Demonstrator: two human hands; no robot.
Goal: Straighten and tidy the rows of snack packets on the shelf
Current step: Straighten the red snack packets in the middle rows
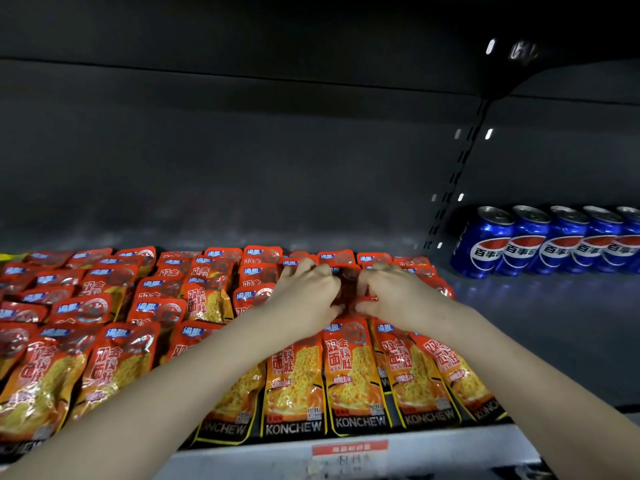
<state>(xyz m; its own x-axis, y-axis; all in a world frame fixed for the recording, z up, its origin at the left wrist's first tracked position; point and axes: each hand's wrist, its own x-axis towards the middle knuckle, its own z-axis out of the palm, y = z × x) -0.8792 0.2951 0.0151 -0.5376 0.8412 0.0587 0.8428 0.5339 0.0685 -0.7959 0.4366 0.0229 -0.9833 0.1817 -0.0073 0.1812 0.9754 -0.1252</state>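
Left hand (308, 289) and right hand (401, 294) pinch one red packet (349, 291) from opposite sides, fingers curled on its edges. Its print is mostly hidden. Around that packet, rows of snack packets (104, 323) overlap on the shelf (519, 323); the leftmost are cut off. Well right of it stand blue cans (540, 244), the last cropped.

Both bare forearms reach forward and converge: the left arm (166, 386) comes up from the lower left corner, the right arm (512, 362) from the lower right edge. The left hand (306, 294) and right hand (398, 294) lie palm down, side by side, knuckles up and wrists nearly level. The fingers of each curl inward toward the other hand, thumbs tucked low — both pinch the same red packet (349, 289) in the narrow gap between them
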